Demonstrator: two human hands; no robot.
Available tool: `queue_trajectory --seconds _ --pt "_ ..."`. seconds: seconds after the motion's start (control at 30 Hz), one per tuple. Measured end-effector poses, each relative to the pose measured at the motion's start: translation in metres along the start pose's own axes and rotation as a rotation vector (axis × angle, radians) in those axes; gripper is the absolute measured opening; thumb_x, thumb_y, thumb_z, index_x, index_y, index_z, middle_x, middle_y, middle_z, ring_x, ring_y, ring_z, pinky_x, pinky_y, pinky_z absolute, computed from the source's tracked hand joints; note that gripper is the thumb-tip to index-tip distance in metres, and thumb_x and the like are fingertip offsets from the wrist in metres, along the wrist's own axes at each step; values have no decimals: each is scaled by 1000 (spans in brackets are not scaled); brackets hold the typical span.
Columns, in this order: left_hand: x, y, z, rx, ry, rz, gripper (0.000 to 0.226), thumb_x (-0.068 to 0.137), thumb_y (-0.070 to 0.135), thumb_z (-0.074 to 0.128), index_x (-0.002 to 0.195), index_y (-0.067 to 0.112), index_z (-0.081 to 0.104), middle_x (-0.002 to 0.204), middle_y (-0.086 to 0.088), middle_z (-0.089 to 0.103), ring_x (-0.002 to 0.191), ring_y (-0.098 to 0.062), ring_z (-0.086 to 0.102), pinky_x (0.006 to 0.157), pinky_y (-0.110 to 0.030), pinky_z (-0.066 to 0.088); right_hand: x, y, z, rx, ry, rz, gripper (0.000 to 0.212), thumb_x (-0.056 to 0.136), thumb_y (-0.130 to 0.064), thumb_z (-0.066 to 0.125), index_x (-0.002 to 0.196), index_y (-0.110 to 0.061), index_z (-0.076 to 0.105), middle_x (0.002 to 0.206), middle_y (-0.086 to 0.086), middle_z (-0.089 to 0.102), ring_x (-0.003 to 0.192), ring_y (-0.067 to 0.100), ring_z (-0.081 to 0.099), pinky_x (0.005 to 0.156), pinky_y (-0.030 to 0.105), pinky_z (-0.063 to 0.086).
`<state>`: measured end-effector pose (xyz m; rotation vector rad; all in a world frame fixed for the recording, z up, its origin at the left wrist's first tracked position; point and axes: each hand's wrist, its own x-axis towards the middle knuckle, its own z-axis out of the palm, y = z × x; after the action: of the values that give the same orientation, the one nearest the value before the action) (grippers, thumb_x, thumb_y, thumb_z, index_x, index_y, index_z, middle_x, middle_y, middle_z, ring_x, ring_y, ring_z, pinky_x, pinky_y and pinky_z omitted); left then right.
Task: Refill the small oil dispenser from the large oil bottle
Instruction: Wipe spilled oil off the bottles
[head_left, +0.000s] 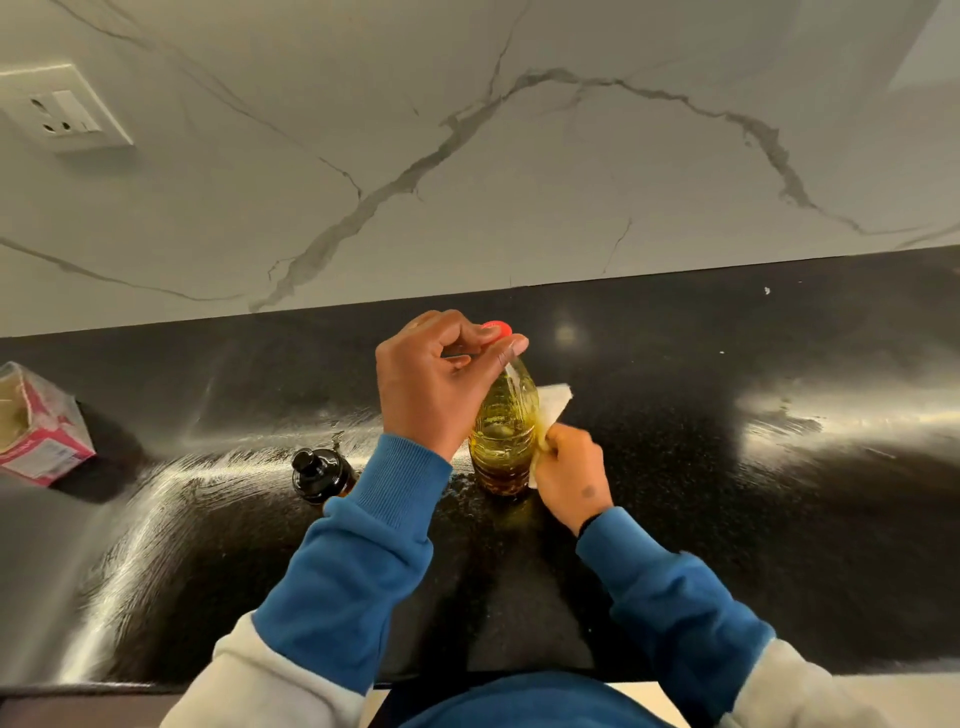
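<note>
The large oil bottle (505, 426), clear plastic with yellow oil, stands upright on the black counter (727, 493). My left hand (436, 379) grips its neck just under the red cap (497, 328). My right hand (571, 475) presses a white paper tissue (553, 402) against the bottle's right side, low down. The small oil dispenser (318, 475), a dark glass bottle with a black stopper on top, stands on the counter to the left of the large bottle, partly behind my left sleeve.
A pink and white carton (39, 431) sits at the counter's left edge. A marble wall with a white socket plate (65, 111) rises behind the counter. The counter's front edge runs just in front of my body.
</note>
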<state>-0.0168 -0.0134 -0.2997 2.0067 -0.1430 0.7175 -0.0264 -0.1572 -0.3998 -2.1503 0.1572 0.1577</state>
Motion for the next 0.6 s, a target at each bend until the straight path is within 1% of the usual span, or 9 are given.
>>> queue_trajectory --seconds 0.07,0.13,0.2,0.27,0.37,0.43,0.47,0.53,0.6 --pt "0 -1 -2 -29 -20 1 19 77 23 91 80 9 78 84 -1 76 82 -15 76 71 -34 63 1 -20 -15 80 102 -154 37 86 11 45 57 -11 43 59 -4 46 54 6 38 48 20 34" --pt "0 -2 -6 -76 -49 7 17 76 17 90 83 8 78 86 -2 76 84 -13 75 73 -27 62 -4 -43 -28 177 176 -337 29 89 9 51 84 -10 72 80 -6 69 71 3 61 64 21 52" --pt "1 -2 -11 -101 -89 27 16 76 15 89 87 11 77 89 -1 76 85 -12 75 74 -25 61 -11 -61 -36 252 225 -471 37 91 9 54 115 -10 73 108 -7 72 98 0 65 88 13 52" --pt "4 -3 -16 -115 -134 22 16 78 15 87 90 13 77 91 1 77 87 -12 75 76 -31 63 -15 -67 -36 261 272 -581 41 90 12 52 122 -9 69 114 -3 70 104 2 65 94 13 50" --pt "4 -2 -13 -93 -132 -19 11 81 15 86 86 12 77 91 4 77 87 -14 74 74 -38 64 -9 -41 -22 187 302 -574 44 86 15 48 117 -7 71 108 0 72 94 -1 64 86 9 50" --pt "-2 2 -5 7 -82 10 19 80 28 87 83 14 75 90 7 76 85 -12 73 73 -39 63 -4 -12 -7 112 244 -439 33 87 14 47 92 -8 71 81 -6 66 67 0 57 64 12 45" --pt "-6 5 0 42 -48 11 24 79 35 87 80 15 73 90 9 76 84 -10 73 73 -38 62 -2 2 0 56 197 -344 30 87 14 46 78 -9 63 69 -5 58 57 4 48 58 20 40" --pt "-10 6 7 75 18 21 28 79 40 87 77 16 71 88 11 76 83 -6 74 71 -37 63 -1 22 12 -52 73 -166 27 87 10 45 67 -9 47 60 0 47 54 9 36 54 29 35" --pt "-11 4 8 80 22 51 26 82 38 85 78 15 72 86 9 76 82 -6 74 68 -38 63 -1 30 16 -100 -12 -66 32 90 5 46 64 -15 41 60 -2 46 54 9 36 49 19 32"
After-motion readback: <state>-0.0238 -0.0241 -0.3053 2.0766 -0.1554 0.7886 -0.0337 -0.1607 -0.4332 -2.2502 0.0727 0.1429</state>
